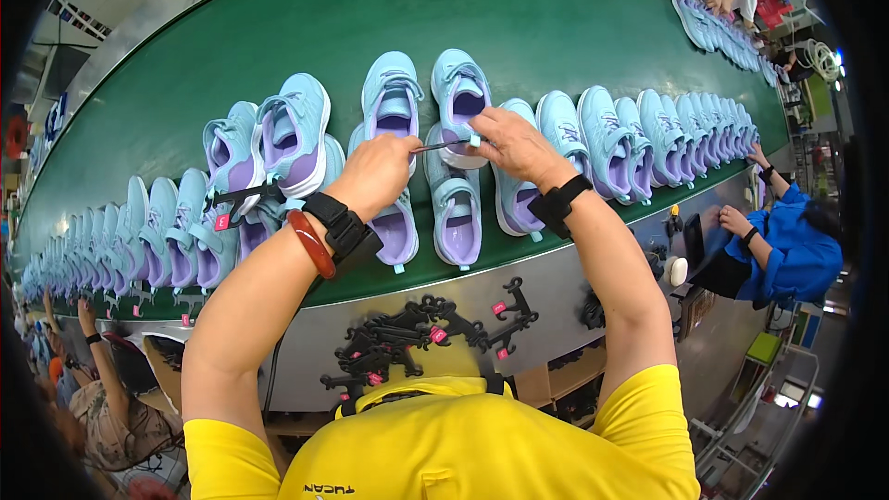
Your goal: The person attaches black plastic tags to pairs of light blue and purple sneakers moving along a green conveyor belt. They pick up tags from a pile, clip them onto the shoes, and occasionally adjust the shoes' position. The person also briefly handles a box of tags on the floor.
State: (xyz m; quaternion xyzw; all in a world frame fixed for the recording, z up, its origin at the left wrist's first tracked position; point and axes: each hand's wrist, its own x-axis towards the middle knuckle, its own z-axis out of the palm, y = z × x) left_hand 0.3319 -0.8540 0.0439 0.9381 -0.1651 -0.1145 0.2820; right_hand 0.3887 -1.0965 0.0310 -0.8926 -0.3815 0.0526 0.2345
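A light blue sneaker [454, 74] with purple lining lies on the green belt, heel toward me. My right hand [520, 143] is closed at its heel, pinching the small light blue heel tab [474, 141]. From the closed fingers of my left hand [378, 171], a thin dark rod-like piece [437, 145] reaches across to that tab; its exact kind is unclear. Beside it, to the left, lies a matching sneaker [391, 93]. Nearer to me is another sneaker [457, 222], partly under the first. A black plastic shoe hanger [245, 194] with a pink tag sits at a pair on the left.
Rows of sneakers [648, 134] line the green belt [556, 18] on both sides. A pile of black hangers [407, 333] lies on the metal edge before me. A co-worker in blue [787, 241] stands at the right; another person [120, 398] is at the lower left.
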